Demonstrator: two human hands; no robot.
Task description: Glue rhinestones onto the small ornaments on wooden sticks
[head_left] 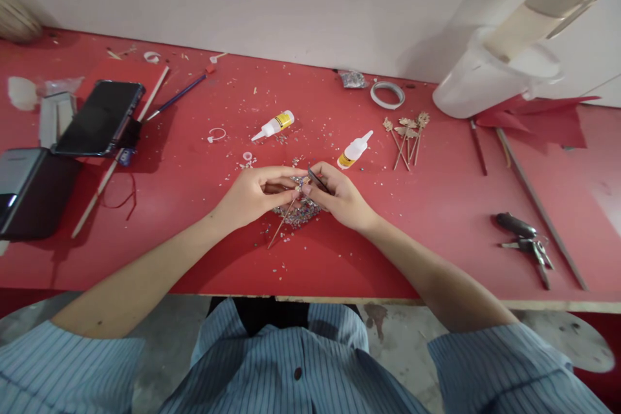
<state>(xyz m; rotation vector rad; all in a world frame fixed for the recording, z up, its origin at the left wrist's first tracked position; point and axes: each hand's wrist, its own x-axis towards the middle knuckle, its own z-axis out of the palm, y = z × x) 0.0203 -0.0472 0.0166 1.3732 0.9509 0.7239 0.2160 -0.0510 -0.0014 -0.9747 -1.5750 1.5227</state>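
Observation:
My left hand (264, 191) is closed on a thin decorated stick (280, 226), whose shaft slants down toward me and whose ornamented top sits between my fingertips. My right hand (342, 197) meets it there, its fingers pinched round a slim dark tool (317, 180) that looks like tweezers; the tip is too small to make out. Below both hands lies a pile of small glittering stones (295, 215), partly hidden by my fingers. Just beyond are two white glue bottles with yellow labels, one lying at the left (274, 125) and one at the right (355, 150).
Several sticks with ornate gold tops (410, 136) lie to the right, near a tape roll (387, 95) and a white bucket (478, 77). Keys (528, 242) rest at the right. A phone (99, 118), a black case (39, 197) and a paintbrush (179, 94) occupy the left.

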